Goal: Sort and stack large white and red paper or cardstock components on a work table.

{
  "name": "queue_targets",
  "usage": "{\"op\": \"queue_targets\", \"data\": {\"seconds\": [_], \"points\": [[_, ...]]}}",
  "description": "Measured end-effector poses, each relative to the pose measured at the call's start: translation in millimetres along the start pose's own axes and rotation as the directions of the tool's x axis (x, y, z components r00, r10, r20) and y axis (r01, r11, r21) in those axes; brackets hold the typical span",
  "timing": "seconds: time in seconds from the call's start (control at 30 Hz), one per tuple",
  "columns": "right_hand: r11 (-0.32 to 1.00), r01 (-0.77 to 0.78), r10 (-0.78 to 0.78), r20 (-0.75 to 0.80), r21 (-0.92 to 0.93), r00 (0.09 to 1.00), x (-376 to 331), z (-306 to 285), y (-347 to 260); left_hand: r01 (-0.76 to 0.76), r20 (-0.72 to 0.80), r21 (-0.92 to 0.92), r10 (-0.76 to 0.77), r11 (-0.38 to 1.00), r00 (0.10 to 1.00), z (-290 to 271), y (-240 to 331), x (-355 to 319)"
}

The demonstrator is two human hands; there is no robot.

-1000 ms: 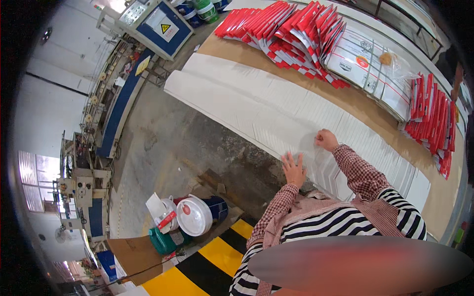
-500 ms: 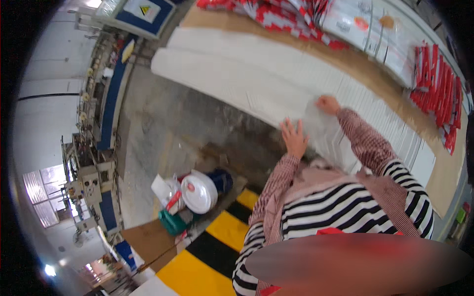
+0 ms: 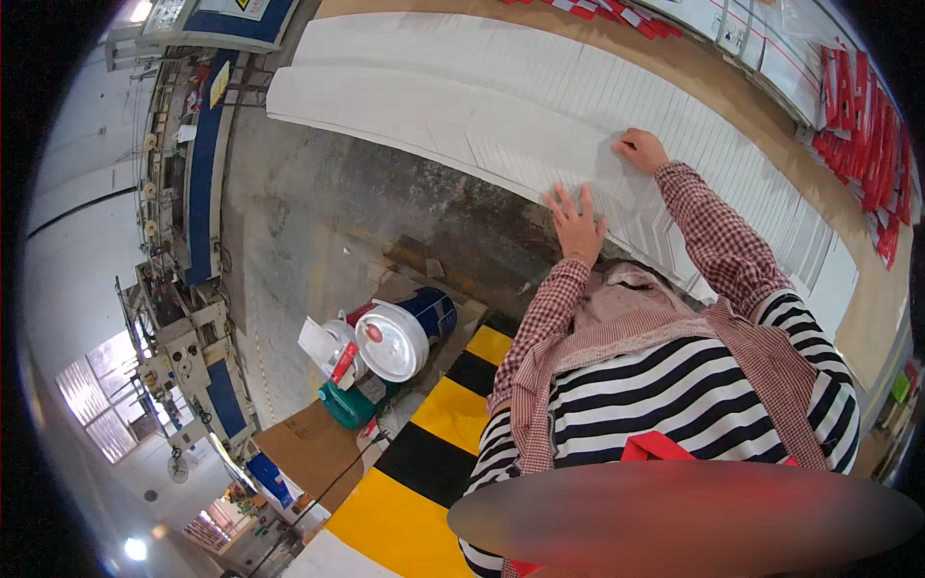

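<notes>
A long spread of white sheets (image 3: 385, 96), overlapping like a fan, covers the near side of the table. My left hand (image 3: 578, 231) lies open at the near edge of these sheets, its fingers spread and pointing away from me. Farther in and to the right, my right hand (image 3: 643, 151) rests on the sheets with its fingers curled together. Whether anything is inside that closed hand is hidden. The sheets' edges show as many thin parallel lines, mostly to the right of my right hand.
Brown board (image 3: 732, 106) shows behind the sheets. Red-and-white packs (image 3: 858, 135) and a plastic-wrapped white bundle (image 3: 771, 63) lie along the far right. On the floor at left are a white-lidded bucket (image 3: 393, 342), a green container (image 3: 349, 405) and cardboard (image 3: 308, 448). Machinery (image 3: 198, 193) lines the left.
The whole view has shifted, so the table and both hands appear higher. Against the sheets, my hands stay in about the same places; left spread, right curled.
</notes>
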State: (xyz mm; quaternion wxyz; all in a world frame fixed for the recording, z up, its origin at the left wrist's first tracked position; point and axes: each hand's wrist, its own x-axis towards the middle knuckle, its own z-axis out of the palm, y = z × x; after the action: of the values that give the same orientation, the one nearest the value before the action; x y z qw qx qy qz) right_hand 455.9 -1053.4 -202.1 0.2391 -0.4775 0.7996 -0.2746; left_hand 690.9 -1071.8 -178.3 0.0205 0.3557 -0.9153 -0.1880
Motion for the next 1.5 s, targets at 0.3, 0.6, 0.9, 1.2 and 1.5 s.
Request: {"op": "queue_targets", "data": {"seconds": [0.3, 0.6, 0.9, 1.2, 1.5], "points": [[0.997, -0.075, 0.075, -0.025, 0.038, 0.997, 3, 3, 3, 0.003, -0.119, 0.110, 0.011, 0.994, 0.993, -17, 14, 6], [0.997, 0.067, -0.056, -0.204, 0.048, 0.977, -12, -7, 6, 0.113, 0.147, -0.751, -0.002, 0.651, 0.989, -16, 8, 86], [0.997, -0.072, 0.067, -0.263, -0.008, 0.962, -26, -20, -23, 0.545, 0.653, -0.691, 0.086, 0.474, 0.753, -26, -30, 109], [0.875, -0.484, 0.262, -0.804, -0.036, 0.534, -275, -80, 71, 0.633, 0.688, -0.719, 0.164, 0.286, 0.707, -32, -36, 109], [0.490, -0.867, 0.653, -0.697, 0.093, 0.295, -437, -123, 164, 0.665, 0.691, -0.719, 0.101, 0.202, 0.716, -30, -32, 106]]}}
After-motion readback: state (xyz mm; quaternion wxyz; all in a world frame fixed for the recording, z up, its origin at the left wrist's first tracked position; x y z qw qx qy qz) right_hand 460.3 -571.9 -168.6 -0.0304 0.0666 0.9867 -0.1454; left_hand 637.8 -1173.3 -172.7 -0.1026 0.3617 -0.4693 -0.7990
